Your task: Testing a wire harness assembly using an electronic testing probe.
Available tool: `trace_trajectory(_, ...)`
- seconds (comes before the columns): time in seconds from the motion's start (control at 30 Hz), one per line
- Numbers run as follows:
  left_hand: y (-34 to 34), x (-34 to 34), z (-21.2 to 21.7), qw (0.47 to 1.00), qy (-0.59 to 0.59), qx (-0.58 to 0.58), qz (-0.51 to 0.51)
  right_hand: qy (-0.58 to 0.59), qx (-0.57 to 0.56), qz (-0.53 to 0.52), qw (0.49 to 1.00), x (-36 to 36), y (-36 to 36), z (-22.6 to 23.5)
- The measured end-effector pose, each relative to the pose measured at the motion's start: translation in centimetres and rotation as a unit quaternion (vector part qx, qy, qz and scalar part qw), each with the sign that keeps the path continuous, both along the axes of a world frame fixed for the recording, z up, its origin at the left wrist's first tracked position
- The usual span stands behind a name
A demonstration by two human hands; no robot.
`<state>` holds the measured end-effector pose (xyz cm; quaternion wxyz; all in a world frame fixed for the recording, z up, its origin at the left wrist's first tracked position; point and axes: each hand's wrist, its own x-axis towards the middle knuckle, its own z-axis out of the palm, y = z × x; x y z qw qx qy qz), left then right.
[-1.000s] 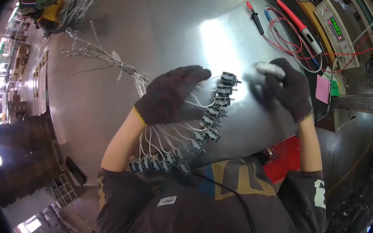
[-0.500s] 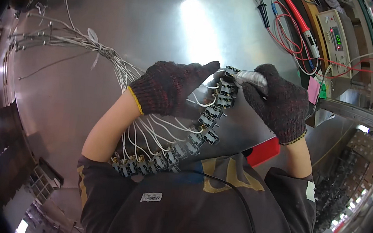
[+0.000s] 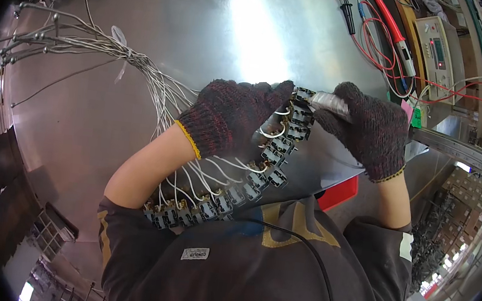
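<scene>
My gloves meet at the end block (image 3: 304,94), left of the meter (image 3: 438,59) and nearer me.

Here's the row of blocks (image 3: 281,143), curving away from the meter toward me: small, boxy, grey and black, white wires (image 3: 153,76) leaving on the side far from the meter. My right hand (image 3: 372,132) is wrapped round a white-wrapped tool (image 3: 331,103), its tip at the end block; my left hand (image 3: 230,114) has its fingertips bunched at the block's other side, pinching it or a wire, I can't tell. Each block looks light, hard and stiff, the wires bendy, so the row should flop if lifted; best gripped by a solid body, never tugged by wires.
</scene>
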<state>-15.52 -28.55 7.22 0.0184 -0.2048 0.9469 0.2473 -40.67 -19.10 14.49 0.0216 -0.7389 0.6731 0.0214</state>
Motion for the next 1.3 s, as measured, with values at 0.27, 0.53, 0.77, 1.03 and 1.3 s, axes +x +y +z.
trace_trajectory(0.27, -1.2, -0.5, -1.3, 0.998, 0.027, 0.048, 0.008, 0.006, 0.026, 0.094, 0.995, -2.2, -2.1, 0.2)
trace_trajectory(0.53, -1.4, -0.4, -1.5, 0.999, 0.011, 0.043, 0.004, -0.003, -0.030, 0.191, 0.981, -4.2, -2.8, -0.9)
trace_trajectory(0.77, -1.4, -0.2, -2.3, 0.999, 0.040, 0.025, 0.002, -0.002, -0.033, 0.150, 0.988, -4.8, -1.0, -1.3)
trace_trajectory(1.03, -1.2, -0.2, -2.7, 0.996, 0.083, 0.003, 0.014, -0.016, 0.010, 0.094, 0.995, -3.1, -0.1, -1.3)
trace_trajectory(1.3, -1.3, -0.2, -2.5, 0.999, 0.043, 0.006, 0.013, 0.021, 0.025, 0.083, 0.996, -2.6, 0.2, -1.0)
